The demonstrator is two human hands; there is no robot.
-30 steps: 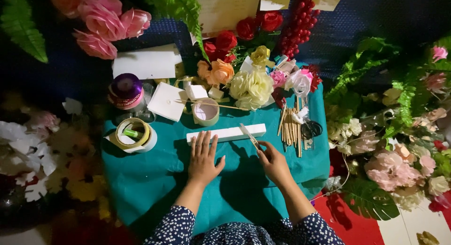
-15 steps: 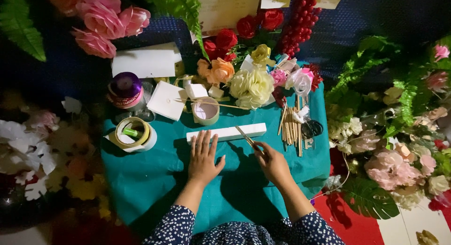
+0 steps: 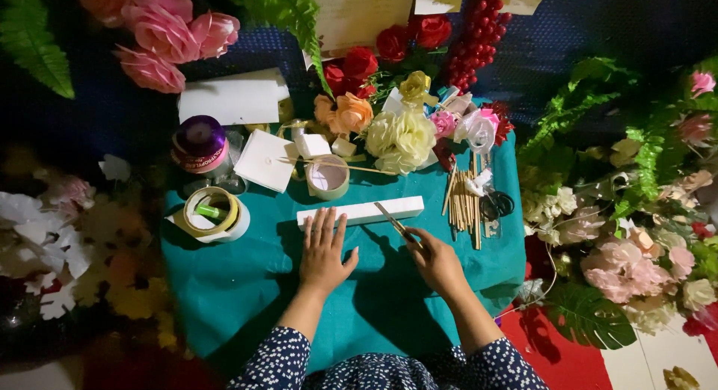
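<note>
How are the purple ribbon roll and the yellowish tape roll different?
The purple ribbon roll looks wound full, with only a small hole; the yellowish tape roll is a thin ring with a wide open middle and something green inside. The ribbon roll lies farther from the left hand. Both are round and lie flat.

Left hand (image 3: pixel 324 249) flat, fingers spread; right hand (image 3: pixel 436 261) fisted grip.

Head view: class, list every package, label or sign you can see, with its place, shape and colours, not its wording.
Purple ribbon spool: left of the teal cloth; round, with a printed band label.
Paper sheets: hung at top centre; cream rectangles, faint writing.
No screens.
</note>
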